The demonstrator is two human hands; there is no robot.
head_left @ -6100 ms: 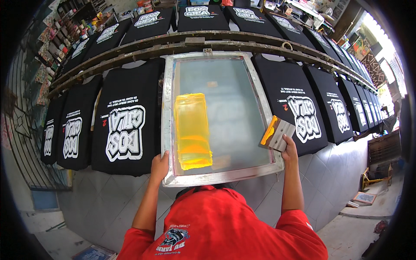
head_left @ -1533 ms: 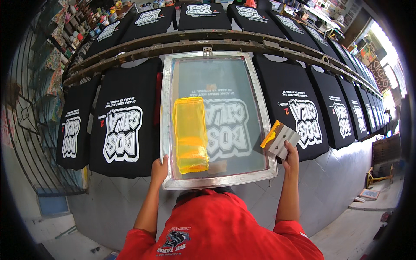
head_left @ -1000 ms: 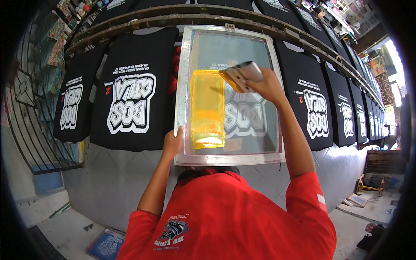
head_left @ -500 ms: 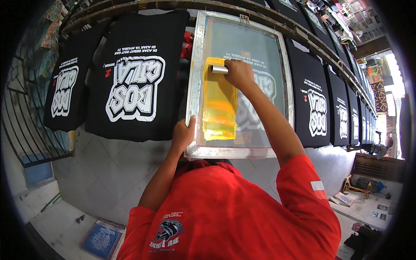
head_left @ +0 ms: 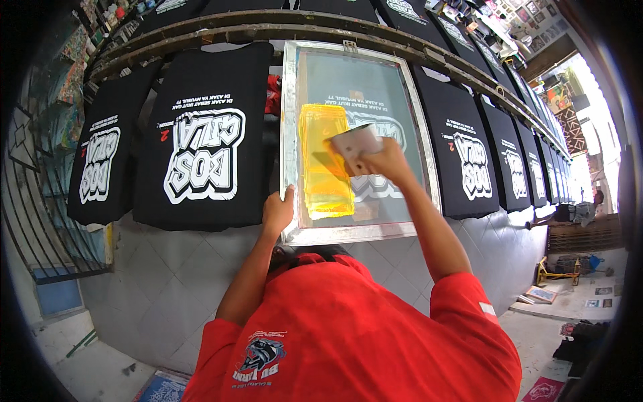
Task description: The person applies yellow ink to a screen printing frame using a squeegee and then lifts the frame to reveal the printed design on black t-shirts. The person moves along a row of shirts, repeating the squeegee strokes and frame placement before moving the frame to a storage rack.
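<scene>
Head view: squeegee (head_left: pixel 356 142) in right hand (head_left: pixel 386 161)

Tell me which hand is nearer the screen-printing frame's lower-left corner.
Left. The left hand touches the left rail just above that corner; the right hand, holding a squeegee over the mesh, is farther away, up and to the right.

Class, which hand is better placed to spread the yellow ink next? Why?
Probably the right hand: it holds the squeegee at the yellow ink, while the left hand touches the screen frame at its left edge.
</scene>
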